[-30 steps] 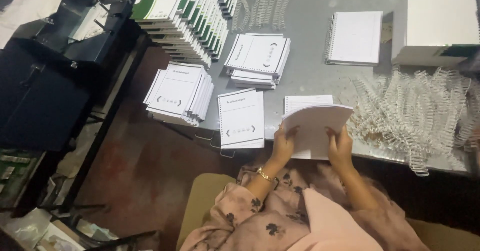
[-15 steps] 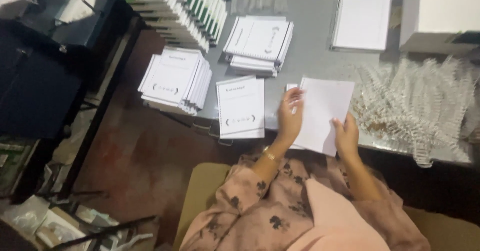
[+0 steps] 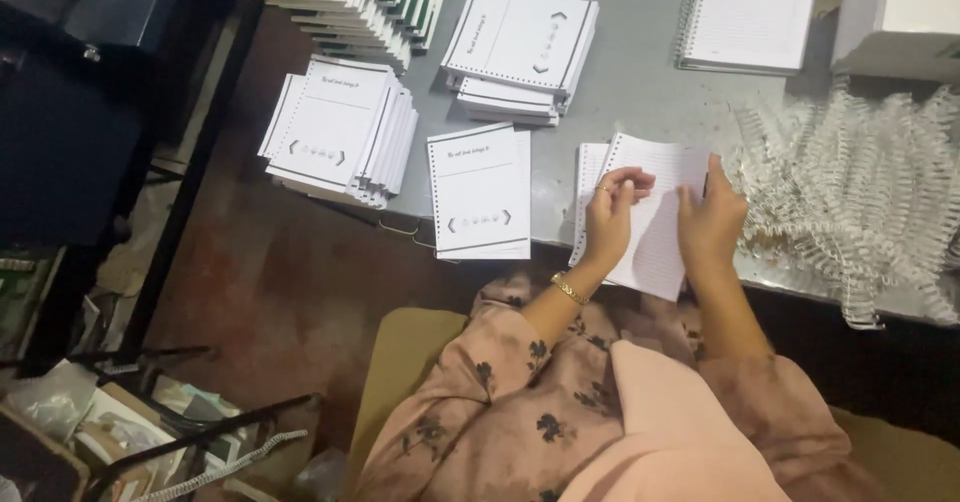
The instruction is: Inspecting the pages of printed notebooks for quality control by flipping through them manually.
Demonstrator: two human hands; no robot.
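The grey surface [image 3: 640,92] spreads across the far part of my view, its near edge running just above my lap. On its right side lies a big tangled heap of white wire binding coils [image 3: 860,182], reaching from the far right down to the near edge. At the far left stands a long fanned row of bound booklets [image 3: 340,2]. Near that row sits a stack of printed cover sheets [image 3: 340,127] hanging over the left edge, another stack of cover sheets [image 3: 520,47] farther in, and a single cover sheet pile [image 3: 480,192] at the near edge. At the far right lies a finished spiral notebook [image 3: 750,12] with lined pages.

Right in front of me, at the near edge between the single cover pile and the coils, lies the sheaf of lined punched pages [image 3: 650,212], tilted and overhanging the edge toward me. My left hand [image 3: 612,212] rests on its left half, fingers [image 3: 632,180] curled loosely inward over the paper, not flat. My right hand [image 3: 712,220] lies on its right side, just beside the coils, fingers [image 3: 716,167] pointing far and pressed against the sheaf's right edge, thumb on top, pinching the pages there.
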